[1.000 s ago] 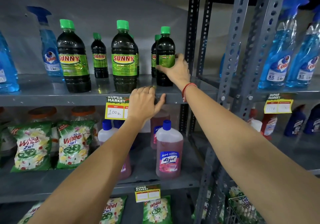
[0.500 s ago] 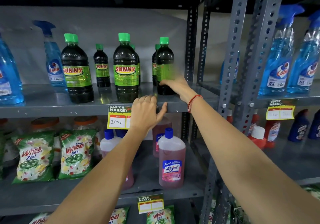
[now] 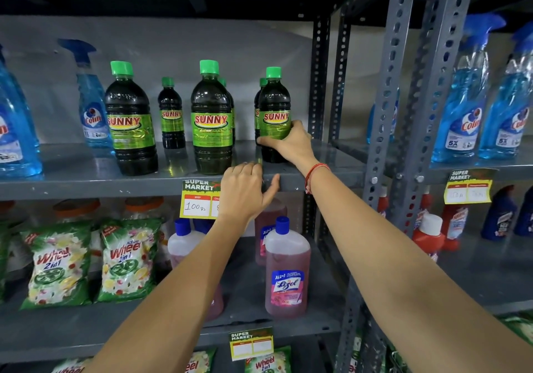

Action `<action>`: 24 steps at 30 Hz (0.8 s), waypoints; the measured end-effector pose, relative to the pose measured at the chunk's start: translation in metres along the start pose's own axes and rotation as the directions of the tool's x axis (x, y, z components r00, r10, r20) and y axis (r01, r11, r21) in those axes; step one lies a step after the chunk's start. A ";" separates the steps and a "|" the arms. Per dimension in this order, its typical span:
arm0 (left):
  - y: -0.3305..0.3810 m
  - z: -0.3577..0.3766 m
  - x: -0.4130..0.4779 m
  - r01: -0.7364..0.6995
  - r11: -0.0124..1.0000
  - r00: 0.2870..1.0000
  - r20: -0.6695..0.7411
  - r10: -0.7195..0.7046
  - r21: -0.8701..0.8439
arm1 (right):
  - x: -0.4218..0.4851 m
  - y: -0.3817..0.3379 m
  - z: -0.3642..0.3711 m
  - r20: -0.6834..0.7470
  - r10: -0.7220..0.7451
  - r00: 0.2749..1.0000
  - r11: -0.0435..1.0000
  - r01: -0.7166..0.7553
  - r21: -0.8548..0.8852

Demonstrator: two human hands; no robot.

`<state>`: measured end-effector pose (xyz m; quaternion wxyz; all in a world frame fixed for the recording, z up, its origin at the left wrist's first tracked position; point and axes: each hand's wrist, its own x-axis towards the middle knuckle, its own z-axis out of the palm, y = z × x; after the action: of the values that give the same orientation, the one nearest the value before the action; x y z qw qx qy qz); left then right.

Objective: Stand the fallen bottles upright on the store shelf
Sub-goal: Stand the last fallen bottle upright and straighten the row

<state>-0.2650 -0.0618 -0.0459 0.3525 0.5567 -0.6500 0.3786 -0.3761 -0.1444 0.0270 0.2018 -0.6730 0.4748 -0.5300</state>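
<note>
Several dark Sunny bottles with green caps stand upright on the grey upper shelf. My right hand wraps the lower part of the rightmost front Sunny bottle, which stands upright with its label facing me. Another bottle stands partly hidden right behind it. The middle Sunny bottle and the left Sunny bottle stand free near the front. A smaller one stands further back. My left hand grips the front edge of the upper shelf, fingers curled over it.
Blue Colin spray bottles stand at the shelf's left and on the neighbouring rack. A perforated grey upright is just right of my right hand. Below are pink Lizol bottles, Wheel detergent bags and a price tag.
My right hand moved from the bottle's base to its lower body and turned it so the Sunny label faces front. The camera tilted up a little. My left hand stayed on the shelf edge.
</note>
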 end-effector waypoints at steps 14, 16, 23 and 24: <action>0.003 -0.010 0.000 0.017 1.000 0.994 0.107 -0.015 -0.020 | -0.027 -0.008 -0.009 -0.031 -0.048 0.998 0.996 0.045 -0.076; 0.004 -0.012 0.000 0.019 1.000 0.992 0.124 -0.018 -0.012 | -0.034 -0.008 -0.011 -0.033 -0.053 0.998 0.997 0.051 -0.053; 0.004 -0.017 0.001 0.022 0.999 0.986 0.165 -0.017 -0.033 | -0.047 -0.011 -0.018 -0.025 -0.092 0.995 0.995 0.092 -0.026; 0.004 -0.017 0.002 0.014 0.999 0.986 0.164 -0.007 -0.046 | -0.048 -0.010 -0.021 -0.001 -0.088 0.996 0.996 0.088 -0.003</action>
<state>-0.2682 -0.0470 -0.0368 0.3128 0.5808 -0.6827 0.3141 -0.3902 -0.0938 0.0176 0.1770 -0.6934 0.4453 -0.5381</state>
